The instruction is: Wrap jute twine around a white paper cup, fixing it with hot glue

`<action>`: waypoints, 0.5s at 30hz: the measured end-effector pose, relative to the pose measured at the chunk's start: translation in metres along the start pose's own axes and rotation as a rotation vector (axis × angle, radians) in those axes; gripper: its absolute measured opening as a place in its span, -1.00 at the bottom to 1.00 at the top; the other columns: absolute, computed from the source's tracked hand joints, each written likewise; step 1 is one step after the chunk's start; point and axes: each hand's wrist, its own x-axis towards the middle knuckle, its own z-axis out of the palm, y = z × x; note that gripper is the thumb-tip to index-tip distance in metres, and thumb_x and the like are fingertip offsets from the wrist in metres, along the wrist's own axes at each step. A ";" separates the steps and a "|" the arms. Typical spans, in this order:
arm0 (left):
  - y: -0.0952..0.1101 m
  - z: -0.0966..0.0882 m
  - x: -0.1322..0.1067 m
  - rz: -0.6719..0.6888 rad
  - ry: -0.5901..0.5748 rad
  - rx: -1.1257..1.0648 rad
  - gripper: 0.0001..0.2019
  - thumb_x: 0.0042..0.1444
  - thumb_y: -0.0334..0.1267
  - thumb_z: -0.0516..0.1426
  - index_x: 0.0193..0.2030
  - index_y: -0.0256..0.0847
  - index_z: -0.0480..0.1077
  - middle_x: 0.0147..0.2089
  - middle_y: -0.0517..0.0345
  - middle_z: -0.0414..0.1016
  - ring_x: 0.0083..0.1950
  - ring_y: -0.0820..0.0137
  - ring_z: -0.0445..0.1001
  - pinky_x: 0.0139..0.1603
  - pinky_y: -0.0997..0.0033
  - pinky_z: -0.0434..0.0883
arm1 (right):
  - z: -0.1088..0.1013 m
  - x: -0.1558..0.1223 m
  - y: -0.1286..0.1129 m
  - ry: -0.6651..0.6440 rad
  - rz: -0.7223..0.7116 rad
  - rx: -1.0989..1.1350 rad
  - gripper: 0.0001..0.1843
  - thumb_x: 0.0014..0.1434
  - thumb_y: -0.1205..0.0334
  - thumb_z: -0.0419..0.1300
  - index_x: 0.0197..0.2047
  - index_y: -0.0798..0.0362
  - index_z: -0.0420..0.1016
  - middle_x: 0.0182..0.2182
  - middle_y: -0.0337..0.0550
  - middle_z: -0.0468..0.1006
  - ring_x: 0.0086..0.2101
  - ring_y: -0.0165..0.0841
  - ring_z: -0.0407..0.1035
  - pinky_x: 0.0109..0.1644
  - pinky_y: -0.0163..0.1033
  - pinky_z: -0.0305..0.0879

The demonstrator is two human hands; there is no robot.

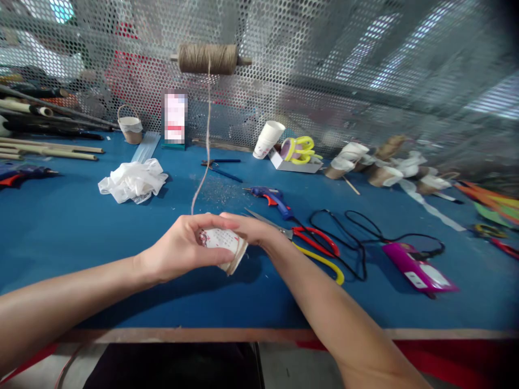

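Observation:
Tilted on its side above the table's front half is a white printed paper cup [219, 239], with twine [236, 258] wound around one end. My left hand [184, 246] is closed around the cup from the left, thumb along its near side. On the far side, my right hand [253, 229] curls over the cup, its fingers mostly hidden. A strand of jute twine [208, 119] runs down from a spool [207, 59] and passes out of sight behind my left hand.
Scissors [312, 243] and a blue glue gun [272, 199] lie right of my hands. Behind are pliers [223, 167], stacked paper cups [268, 139] and a crumpled white plastic bag [133, 181]. A black cord [360, 243] and purple power strip [419, 268] are farther right.

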 end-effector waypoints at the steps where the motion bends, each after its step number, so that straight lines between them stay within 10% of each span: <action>1: 0.000 -0.001 0.001 0.032 0.020 0.054 -0.67 -0.28 -0.49 0.29 -0.26 -0.31 0.51 -0.52 0.27 0.47 -0.53 0.56 0.37 -0.48 0.57 0.34 | -0.003 0.000 -0.001 -0.026 0.019 -0.006 -0.77 -0.02 0.10 0.27 -0.57 0.06 0.50 -0.70 -0.39 0.43 -0.67 -0.50 0.26 -0.59 -0.39 0.22; 8: -0.003 -0.008 0.006 0.208 0.114 0.271 -0.70 -0.17 -0.37 0.27 -0.20 -0.29 0.53 -0.33 0.09 0.57 -0.45 0.47 0.45 -0.44 0.52 0.38 | -0.024 -0.028 -0.031 0.565 0.113 -0.231 -0.74 0.19 0.09 0.10 -0.21 0.08 0.50 -0.64 -0.31 0.40 -0.65 -0.46 0.25 -0.54 -0.31 0.21; 15: -0.006 -0.011 0.008 0.261 0.147 0.288 -0.70 -0.15 -0.38 0.26 -0.19 -0.31 0.52 -0.33 0.09 0.56 -0.45 0.51 0.42 -0.44 0.55 0.37 | 0.003 -0.048 -0.041 0.374 -0.111 -0.094 -0.79 0.25 0.23 0.06 -0.21 0.02 0.52 -0.12 -0.12 0.53 -0.07 -0.31 0.39 0.06 -0.15 0.28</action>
